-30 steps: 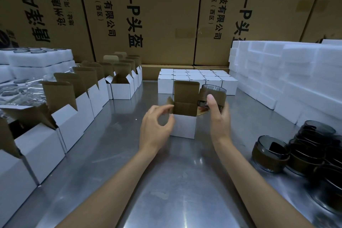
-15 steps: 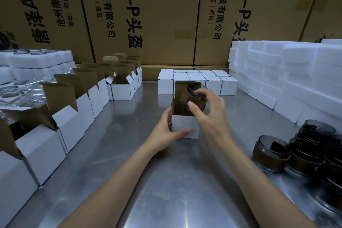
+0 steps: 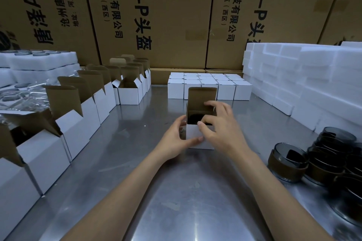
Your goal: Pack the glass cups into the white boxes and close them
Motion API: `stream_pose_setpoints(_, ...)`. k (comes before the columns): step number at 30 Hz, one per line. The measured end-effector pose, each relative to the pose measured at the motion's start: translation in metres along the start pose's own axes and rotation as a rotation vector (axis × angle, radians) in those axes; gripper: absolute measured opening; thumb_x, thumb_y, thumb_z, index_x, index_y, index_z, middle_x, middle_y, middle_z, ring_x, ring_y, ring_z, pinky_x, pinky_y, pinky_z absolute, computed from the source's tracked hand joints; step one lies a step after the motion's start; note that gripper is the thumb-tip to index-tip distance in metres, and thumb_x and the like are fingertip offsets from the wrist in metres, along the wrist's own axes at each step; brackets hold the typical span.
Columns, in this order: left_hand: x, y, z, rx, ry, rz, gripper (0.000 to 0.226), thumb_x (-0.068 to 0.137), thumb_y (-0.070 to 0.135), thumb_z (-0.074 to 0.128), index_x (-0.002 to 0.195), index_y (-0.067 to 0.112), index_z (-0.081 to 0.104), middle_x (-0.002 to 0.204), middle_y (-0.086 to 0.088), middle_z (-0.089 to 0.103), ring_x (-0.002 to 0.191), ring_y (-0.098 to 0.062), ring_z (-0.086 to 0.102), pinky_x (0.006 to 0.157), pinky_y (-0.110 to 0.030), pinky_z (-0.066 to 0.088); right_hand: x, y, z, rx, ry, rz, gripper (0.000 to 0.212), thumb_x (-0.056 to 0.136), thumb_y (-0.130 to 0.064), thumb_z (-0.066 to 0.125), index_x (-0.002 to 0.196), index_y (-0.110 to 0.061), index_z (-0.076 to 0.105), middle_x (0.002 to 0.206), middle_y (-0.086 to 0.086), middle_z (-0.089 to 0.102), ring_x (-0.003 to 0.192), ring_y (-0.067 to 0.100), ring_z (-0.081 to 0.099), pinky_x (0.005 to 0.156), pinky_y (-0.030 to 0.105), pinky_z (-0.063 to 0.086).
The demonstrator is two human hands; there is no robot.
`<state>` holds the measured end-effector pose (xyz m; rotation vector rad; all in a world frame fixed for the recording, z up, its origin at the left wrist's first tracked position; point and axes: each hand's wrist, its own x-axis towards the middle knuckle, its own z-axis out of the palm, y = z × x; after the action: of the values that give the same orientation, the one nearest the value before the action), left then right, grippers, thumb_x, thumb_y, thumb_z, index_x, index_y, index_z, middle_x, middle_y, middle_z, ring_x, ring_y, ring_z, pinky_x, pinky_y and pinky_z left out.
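A small white box (image 3: 196, 136) stands in the middle of the steel table (image 3: 148, 191), with its brown lid flap (image 3: 202, 95) upright. A dark glass cup (image 3: 194, 119) sits inside it, only partly visible. My left hand (image 3: 176, 140) grips the box's left side, thumb lying across the front face. My right hand (image 3: 220, 126) hovers over the box's right side; its fingers touch the right side flap and its thumb rests at the front rim. It holds nothing.
Several glass cups with brown sleeves (image 3: 290, 160) cluster at the right. Open white boxes (image 3: 78, 123) line the left side. Closed white boxes (image 3: 225, 88) stand at the back, with white foam blocks (image 3: 313, 84) on the right and large cartons (image 3: 156, 15) behind.
My right hand carried the cup from beside the box to above its opening and lowered it in, then let go. My left hand closed on the box's left side.
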<state>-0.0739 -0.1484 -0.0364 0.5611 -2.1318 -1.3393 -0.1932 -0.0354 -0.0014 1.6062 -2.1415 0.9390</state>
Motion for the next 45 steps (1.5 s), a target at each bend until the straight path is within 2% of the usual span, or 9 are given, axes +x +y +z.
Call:
stream_pose_setpoints(5, -0.002, 0.006, 0.0, -0.053, 0.02, -0.002, 0.087, 0.077, 0.039, 0.075, 0.148, 0.025, 0.028, 0.144, -0.003, 0.044, 0.134, -0.017, 0.042, 0.112, -0.039, 0.035, 0.002, -0.007, 0.005, 0.332, 0.19, 0.102, 0.033, 0.091, -0.041, 0.04, 0.103, -0.028, 0.067, 0.133, -0.012, 0.044, 0.129, 0.004, 0.028, 0.099, 0.025, 0.028)
stream_pose_setpoints(8, -0.001, 0.017, -0.002, -0.16, 0.072, -0.021, 0.058, 0.096, 0.051, 0.032, 0.15, 0.03, 0.026, 0.15, 0.001, 0.037, 0.138, -0.015, 0.035, 0.114, -0.033, 0.027, 0.008, -0.002, 0.005, 0.856, 0.315, 0.412, 0.037, 0.098, -0.044, 0.03, 0.128, -0.034, 0.05, 0.135, -0.013, 0.046, 0.132, 0.005, 0.033, 0.107, 0.026, 0.023)
stream_pose_setpoints(11, -0.001, 0.018, -0.003, -0.187, 0.101, -0.059, 0.05, 0.101, 0.047, 0.014, 0.148, 0.035, 0.027, 0.147, 0.003, 0.041, 0.134, -0.017, 0.038, 0.105, -0.028, 0.027, 0.008, 0.01, 0.014, 1.194, 0.176, 0.729, 0.044, 0.102, -0.043, 0.029, 0.141, -0.026, 0.043, 0.144, -0.001, 0.047, 0.133, 0.016, 0.039, 0.107, 0.035, 0.029)
stream_pose_setpoints(14, -0.001, 0.018, -0.001, -0.188, 0.114, -0.061, 0.048, 0.102, 0.045, 0.026, 0.146, 0.031, 0.035, 0.145, 0.005, 0.045, 0.133, -0.014, 0.041, 0.11, -0.029, 0.03, 0.004, 0.006, 0.019, 1.372, 0.1, 0.697, 0.04, 0.099, -0.034, 0.044, 0.132, -0.013, 0.055, 0.122, 0.007, 0.062, 0.096, 0.011, 0.063, 0.069, 0.02, 0.05)
stream_pose_setpoints(18, -0.001, 0.018, 0.0, -0.264, 0.119, -0.063, 0.044, 0.097, 0.041, 0.048, 0.139, 0.031, 0.042, 0.129, 0.01, 0.054, 0.123, -0.006, 0.048, 0.101, -0.023, 0.034, 0.003, 0.002, 0.02, 1.287, 0.04, 0.603, 0.02, 0.094, -0.019, 0.053, 0.111, -0.026, 0.061, 0.116, 0.001, 0.064, 0.107, 0.016, 0.061, 0.091, 0.031, 0.047)
stream_pose_setpoints(23, 0.001, 0.023, 0.003, -0.379, 0.121, -0.031, 0.037, 0.096, 0.015, 0.055, 0.122, 0.04, 0.05, 0.126, -0.002, 0.059, 0.116, -0.019, 0.057, 0.101, -0.036, 0.042, 0.003, -0.002, 0.02, 1.109, -0.007, 0.56, 0.041, 0.09, -0.006, 0.052, 0.106, -0.043, 0.049, 0.112, -0.006, 0.06, 0.109, 0.016, 0.057, 0.098, 0.035, 0.043)
stream_pose_setpoints(30, -0.006, 0.03, 0.004, -0.44, 0.141, -0.047, 0.024, 0.095, 0.008, 0.049, 0.086, 0.022, 0.066, 0.082, 0.014, 0.07, 0.075, -0.007, 0.061, 0.06, -0.021, 0.044, -0.004, -0.005, 0.019, 1.068, 0.017, 0.595, 0.025, 0.096, -0.013, 0.041, 0.089, -0.033, 0.055, 0.096, -0.005, 0.062, 0.067, 0.007, 0.057, 0.048, 0.014, 0.043)
stream_pose_setpoints(40, -0.015, 0.025, 0.007, -0.202, 0.077, 0.126, 0.047, 0.063, 0.053, 0.066, 0.098, 0.022, 0.058, 0.119, -0.01, 0.054, 0.106, -0.019, 0.056, 0.091, -0.032, 0.044, -0.006, -0.008, 0.015, 1.151, 0.056, 0.595, 0.027, 0.094, -0.025, 0.037, 0.084, -0.023, 0.062, 0.094, 0.005, 0.063, 0.08, 0.018, 0.057, 0.069, 0.029, 0.044)
stream_pose_setpoints(45, -0.014, 0.021, 0.009, -0.102, 0.14, 0.166, 0.053, 0.057, 0.052, 0.075, 0.1, 0.028, 0.058, 0.12, -0.005, 0.059, 0.113, -0.018, 0.058, 0.096, -0.041, 0.049, -0.004, -0.009, 0.017, 1.061, 0.051, 0.59, 0.024, 0.097, -0.03, 0.038, 0.087, -0.023, 0.058, 0.098, 0.002, 0.058, 0.082, 0.016, 0.053, 0.069, 0.027, 0.042)
